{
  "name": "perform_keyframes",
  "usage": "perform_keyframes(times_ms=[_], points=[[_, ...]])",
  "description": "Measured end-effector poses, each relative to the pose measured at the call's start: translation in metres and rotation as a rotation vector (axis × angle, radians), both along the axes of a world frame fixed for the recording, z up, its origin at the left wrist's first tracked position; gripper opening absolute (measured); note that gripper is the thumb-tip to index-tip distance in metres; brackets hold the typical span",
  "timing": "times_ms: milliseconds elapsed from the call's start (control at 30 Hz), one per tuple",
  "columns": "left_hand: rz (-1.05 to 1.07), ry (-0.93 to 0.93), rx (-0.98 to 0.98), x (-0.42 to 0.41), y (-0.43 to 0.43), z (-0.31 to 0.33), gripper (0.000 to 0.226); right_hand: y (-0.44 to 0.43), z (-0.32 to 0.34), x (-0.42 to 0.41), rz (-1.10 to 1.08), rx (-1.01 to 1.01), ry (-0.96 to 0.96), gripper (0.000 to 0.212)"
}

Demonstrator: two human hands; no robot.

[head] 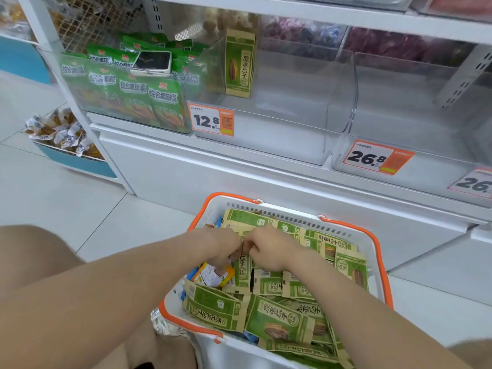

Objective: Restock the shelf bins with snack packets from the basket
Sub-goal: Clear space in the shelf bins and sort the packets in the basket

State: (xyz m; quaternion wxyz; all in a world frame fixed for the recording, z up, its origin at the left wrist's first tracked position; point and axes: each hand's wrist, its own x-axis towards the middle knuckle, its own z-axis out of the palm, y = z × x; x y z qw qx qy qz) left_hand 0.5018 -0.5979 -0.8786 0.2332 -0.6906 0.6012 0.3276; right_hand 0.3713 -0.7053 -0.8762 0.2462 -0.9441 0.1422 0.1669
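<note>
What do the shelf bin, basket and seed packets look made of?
Shelf bin: clear glossy rigid plastic, seemingly; see-through walls. Basket: white moulded plastic, slotted rim, orange handles. Seed packets: probably matte kraft paper, tan edges, little glare.

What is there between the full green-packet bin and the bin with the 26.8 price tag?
Head view: a clear bin with the 12.8 tag, holding one upright seed packet.

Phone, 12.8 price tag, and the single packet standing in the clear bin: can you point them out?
phone [153,62]: head view, middle of its dark screen.
12.8 price tag [206,120]: head view, on the printed digits.
standing packet [239,63]: head view, centre of its green front.
</note>
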Motion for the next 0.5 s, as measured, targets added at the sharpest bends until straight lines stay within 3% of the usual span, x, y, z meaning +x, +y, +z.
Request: perform_keyframes(times_ms=[233, 300, 400, 500], points=[[0.103, 0.109, -0.055, 0.008, -0.006, 0.012, 0.005, -0.006, 0.001, -0.006, -0.049, 0.013, 0.014, 0.037], [0.114, 0.103, -0.005, 0.01, -0.001, 0.015, 0.018, -0.006, 0.002, -0.008, -0.071, 0.016, 0.016, 0.036], [0.115, -0.021, 0.094, 0.006, 0.011, 0.008, 0.06, -0.007, 0.002, -0.013, -0.078, 0.021, 0.028, 0.032], [0.068, -0.053, 0.115, -0.003, 0.015, 0.002, 0.063, -0.005, 0.003, -0.017, -0.078, 0.024, 0.038, 0.032]])
